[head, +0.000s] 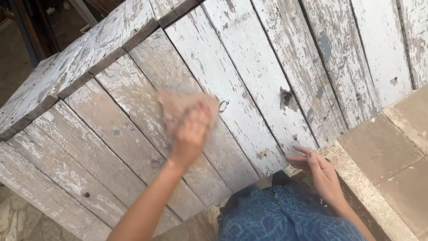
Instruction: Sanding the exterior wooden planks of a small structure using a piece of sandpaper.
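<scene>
While both hands work at the planked panel, the scene reads as follows.

Left hand: the left hand (pixel 192 129) is blurred; its fingers are closed on a sheet of sandpaper (pixel 178 105), pressed flat against the boards.
Sandpaper: tan, crumpled, lying on the middle planks, partly hidden under the hand.
Right hand: the right hand (pixel 318 172) holds nothing; its fingers are loosely extended, fingertips resting at the lower edge of the panel.
Work surface: a weathered wooden panel (pixel 267 67) of diagonal planks with flaking white paint and bare grey wood.
Hardware: a small metal ring (pixel 223 105) sits just beside the sandpaper, to its right.
Defect: a dark hole (pixel 286 97) in one plank, further right.
Cross batten: a raised painted board (pixel 84 58) runs along the upper left.
Surroundings: tan paving slabs (pixel 392 151) and a stone kerb (pixel 356 178) at right.
Foreground: blue patterned fabric (pixel 285 214) over the person's lap, below the panel edge.
</scene>
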